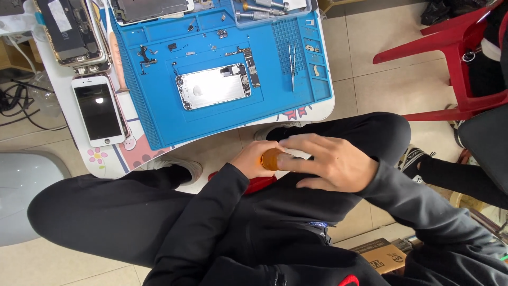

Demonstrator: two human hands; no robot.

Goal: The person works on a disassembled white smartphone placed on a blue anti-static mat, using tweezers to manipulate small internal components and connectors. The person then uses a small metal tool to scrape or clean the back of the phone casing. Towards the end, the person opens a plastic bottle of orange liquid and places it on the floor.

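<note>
- Orange round thing (pixel 271 159), small and flat like a little disc, sits between my two hands, down over my lap and off the near edge of the tabletop (pixel 106 164).
- My left hand (pixel 253 159) is curled up, and its fingers wrap the orange round thing from the left side.
- My right hand (pixel 330 161) is half closed; its thumb and first fingers pinch the orange round thing from the right, and the other fingers lie loose.
- Both hands touch each other around it.
- I see a bit of white just behind my right fingers, but I cannot tell what it is.
- A blue mat (pixel 222 79) covers most of the tabletop.
- An open silver phone shell (pixel 211 87) lies in the middle of the blue mat.
- Thin metal tweezers (pixel 292 66) lie near the right edge of the mat.
- Tiny screws and small parts are spread along the far side of the mat.
- A white phone (pixel 99 110) with a dark screen lies by the left edge of the tabletop, just beside the mat.
- A red chair (pixel 450 58) stands on the floor, well apart to the right.
</note>
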